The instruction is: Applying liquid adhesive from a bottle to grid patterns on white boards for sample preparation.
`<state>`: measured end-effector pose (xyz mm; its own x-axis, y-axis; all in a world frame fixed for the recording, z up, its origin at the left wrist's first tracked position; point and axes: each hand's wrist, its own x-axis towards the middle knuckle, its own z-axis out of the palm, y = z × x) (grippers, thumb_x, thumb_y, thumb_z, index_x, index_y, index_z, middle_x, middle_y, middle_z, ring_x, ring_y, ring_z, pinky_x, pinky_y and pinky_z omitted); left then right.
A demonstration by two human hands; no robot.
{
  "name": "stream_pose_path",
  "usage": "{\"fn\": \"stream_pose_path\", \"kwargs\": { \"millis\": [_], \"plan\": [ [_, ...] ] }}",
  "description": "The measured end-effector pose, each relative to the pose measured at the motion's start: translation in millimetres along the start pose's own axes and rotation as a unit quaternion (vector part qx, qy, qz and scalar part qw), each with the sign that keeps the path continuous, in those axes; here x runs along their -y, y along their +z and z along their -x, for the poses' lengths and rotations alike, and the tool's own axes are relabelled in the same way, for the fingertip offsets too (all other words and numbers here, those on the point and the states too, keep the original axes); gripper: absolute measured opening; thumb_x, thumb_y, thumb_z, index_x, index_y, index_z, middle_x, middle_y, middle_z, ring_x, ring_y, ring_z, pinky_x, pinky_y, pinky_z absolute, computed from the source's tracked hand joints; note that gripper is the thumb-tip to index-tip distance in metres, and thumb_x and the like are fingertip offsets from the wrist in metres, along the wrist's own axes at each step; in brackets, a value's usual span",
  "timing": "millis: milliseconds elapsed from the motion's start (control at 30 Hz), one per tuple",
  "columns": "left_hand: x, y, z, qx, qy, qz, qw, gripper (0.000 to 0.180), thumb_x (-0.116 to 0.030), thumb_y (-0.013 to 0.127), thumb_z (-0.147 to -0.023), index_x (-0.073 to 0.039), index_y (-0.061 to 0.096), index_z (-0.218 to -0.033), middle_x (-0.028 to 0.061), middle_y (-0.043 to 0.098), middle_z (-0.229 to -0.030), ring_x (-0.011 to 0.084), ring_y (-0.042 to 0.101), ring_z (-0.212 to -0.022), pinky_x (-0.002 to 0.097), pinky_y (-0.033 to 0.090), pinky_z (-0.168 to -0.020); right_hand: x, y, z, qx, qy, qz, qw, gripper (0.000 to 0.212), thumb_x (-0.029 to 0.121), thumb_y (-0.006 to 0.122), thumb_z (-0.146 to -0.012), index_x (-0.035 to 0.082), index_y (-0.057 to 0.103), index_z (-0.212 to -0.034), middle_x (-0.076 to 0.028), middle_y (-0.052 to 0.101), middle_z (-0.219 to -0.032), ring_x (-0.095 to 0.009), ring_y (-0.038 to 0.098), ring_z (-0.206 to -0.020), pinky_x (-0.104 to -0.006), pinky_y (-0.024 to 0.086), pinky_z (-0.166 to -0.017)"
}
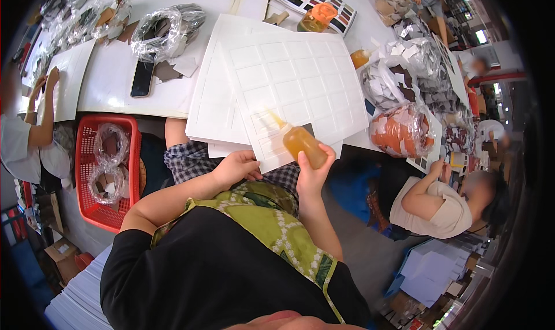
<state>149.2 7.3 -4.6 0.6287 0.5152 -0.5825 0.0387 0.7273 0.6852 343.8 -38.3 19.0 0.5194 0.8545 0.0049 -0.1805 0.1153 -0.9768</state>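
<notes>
My right hand [314, 167] is wrapped round a squeeze bottle [305, 148] of amber liquid. The bottle tilts, its pale nozzle pointing up and left just over a white card sheet [298, 70] marked with a grid of rectangular frames; whether the tip touches the card I cannot tell. Fingers curled, my left hand [238, 167] pinches the sheet's near corner. A small dark swatch [309, 128] shows beside the bottle, above the sheet. More white sheets [211, 104] lie underneath, overhanging the table's front edge.
A black phone [142, 80] and a plastic-wrapped bundle [167, 32] lie left. An orange-lidded jar [317, 18] and a colour swatch chart [341, 9] stand behind. Wrapped swatches [402, 130] crowd the right. A red basket [133, 174] stands low left. Co-workers sit at both sides.
</notes>
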Motion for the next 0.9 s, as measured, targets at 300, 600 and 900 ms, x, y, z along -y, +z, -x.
{"fn": "stream_pose_path", "kwargs": {
  "millis": [300,600,900],
  "plan": [
    [-4.7,-0.2,1.3,0.003,-0.009,-0.012,1.000,0.024,-0.015,0.048,-0.094,0.000,0.056,-0.111,0.0081,0.064,-0.090,0.0151,0.064,-0.078,0.0250,0.051,-0.068,-12.9,2.6,-10.5,0.084,-0.243,0.278,0.925,0.048,0.007,0.072,-0.077,0.007,0.039,-0.112,-0.019,0.041,-0.118,-0.030,0.043,-0.111,-0.0397,0.036,-0.095],
    [-0.7,-5.0,-0.7,0.018,-0.007,0.007,1.000,0.021,-0.016,0.048,-0.094,-0.001,0.058,-0.105,0.0071,0.064,-0.088,0.0143,0.065,-0.075,0.0234,0.050,-0.064,-14.2,17.4,-31.1,0.052,-0.233,0.270,0.933,0.050,0.004,0.069,-0.078,0.007,0.036,-0.115,-0.018,0.040,-0.119,-0.028,0.043,-0.112,-0.0396,0.036,-0.097],
    [-2.8,-7.8,-1.1,0.040,-0.002,-0.001,0.999,0.022,-0.016,0.048,-0.094,0.000,0.058,-0.105,0.0078,0.065,-0.091,0.0140,0.065,-0.076,0.0227,0.050,-0.063,-10.2,36.9,-46.6,0.027,-0.037,0.052,0.998,0.049,0.005,0.069,-0.079,0.007,0.036,-0.115,-0.016,0.041,-0.119,-0.025,0.043,-0.112,-0.0382,0.037,-0.096]
  ]
}}
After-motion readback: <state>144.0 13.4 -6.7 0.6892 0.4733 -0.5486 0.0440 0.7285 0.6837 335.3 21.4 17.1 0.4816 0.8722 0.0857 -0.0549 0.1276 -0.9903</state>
